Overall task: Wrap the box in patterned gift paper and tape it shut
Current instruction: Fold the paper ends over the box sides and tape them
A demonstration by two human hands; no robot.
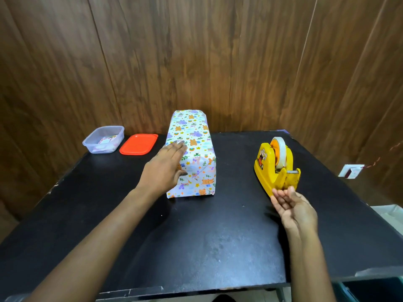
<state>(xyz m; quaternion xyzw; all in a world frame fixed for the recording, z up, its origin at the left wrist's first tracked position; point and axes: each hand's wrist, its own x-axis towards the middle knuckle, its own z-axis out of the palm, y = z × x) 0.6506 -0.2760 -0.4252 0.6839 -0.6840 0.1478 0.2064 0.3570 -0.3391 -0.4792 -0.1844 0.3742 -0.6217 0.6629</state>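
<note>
A long box point(194, 147) wrapped in white paper printed with bears and rainbows lies on the black table point(196, 236), its folded end facing me. My left hand point(166, 168) lies flat with straight fingers against the box's left top edge. To the right stands a yellow tape dispenser point(275, 165) with a roll of tape. My right hand point(292, 208) hovers palm up just in front of the dispenser's near end, fingers loosely bent and holding nothing I can see.
At the back left of the table sit a clear plastic tub point(103, 139) with small papers inside and its red lid point(139, 144) beside it. A wooden panel wall rises behind. The table's right edge drops to the floor.
</note>
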